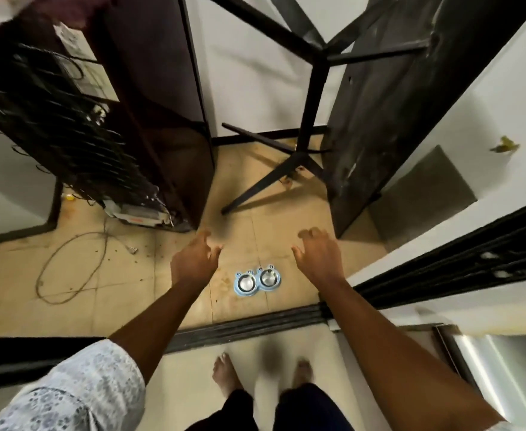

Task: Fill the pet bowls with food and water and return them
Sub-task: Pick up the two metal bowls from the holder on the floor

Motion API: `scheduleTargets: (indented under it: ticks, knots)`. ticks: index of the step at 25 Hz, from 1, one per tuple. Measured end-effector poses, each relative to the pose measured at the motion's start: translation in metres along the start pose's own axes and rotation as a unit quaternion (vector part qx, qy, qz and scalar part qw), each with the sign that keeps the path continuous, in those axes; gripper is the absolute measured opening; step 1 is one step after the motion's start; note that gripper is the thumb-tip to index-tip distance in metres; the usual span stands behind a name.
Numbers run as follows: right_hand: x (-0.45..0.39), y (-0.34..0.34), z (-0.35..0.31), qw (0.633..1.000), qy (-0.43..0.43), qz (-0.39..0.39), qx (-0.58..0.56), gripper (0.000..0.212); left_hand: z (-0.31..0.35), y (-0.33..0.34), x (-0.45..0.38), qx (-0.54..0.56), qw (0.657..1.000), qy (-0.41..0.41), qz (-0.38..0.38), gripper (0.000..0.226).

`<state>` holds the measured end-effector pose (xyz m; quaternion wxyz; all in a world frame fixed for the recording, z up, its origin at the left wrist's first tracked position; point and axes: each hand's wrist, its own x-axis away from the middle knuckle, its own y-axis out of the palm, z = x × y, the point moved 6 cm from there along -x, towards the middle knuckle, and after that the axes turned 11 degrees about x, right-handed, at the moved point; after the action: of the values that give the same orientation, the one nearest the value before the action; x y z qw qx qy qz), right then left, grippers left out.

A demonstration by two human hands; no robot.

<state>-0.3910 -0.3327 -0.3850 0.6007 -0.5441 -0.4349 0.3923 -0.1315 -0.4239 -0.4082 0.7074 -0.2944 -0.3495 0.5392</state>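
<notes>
Two shiny bowls sit in one blue holder (257, 280) on the floor, at 12 o'clock from the feet | left hand (194, 259) and right hand (319, 256) spread wide, holding nothing, one each side | likely ready to lift it for filling.

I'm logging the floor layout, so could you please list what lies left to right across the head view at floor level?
Cable loop → left hand → blue double pet bowl stand → right hand → dark sliding-door track.
</notes>
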Motion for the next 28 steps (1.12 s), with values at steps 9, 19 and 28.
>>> scheduleTargets:
  ticks: [9, 19, 28]
  knots:
    - [-0.043, 0.159, 0.008, 0.985, 0.03, -0.152, -0.071, 0.032, -0.09, 0.129, -0.032, 0.067, 0.982, -0.163, -0.072, 0.037]
    - [-0.095, 0.403, 0.022, 0.972, 0.09, -0.184, -0.114, 0.019, -0.235, 0.354, -0.076, 0.249, 0.874, -0.407, -0.095, 0.033]
    - [-0.151, 0.676, 0.033, 0.912, 0.265, -0.242, -0.199, 0.035, -0.369, 0.587, -0.124, 0.308, 0.772, -0.538, -0.139, 0.042]
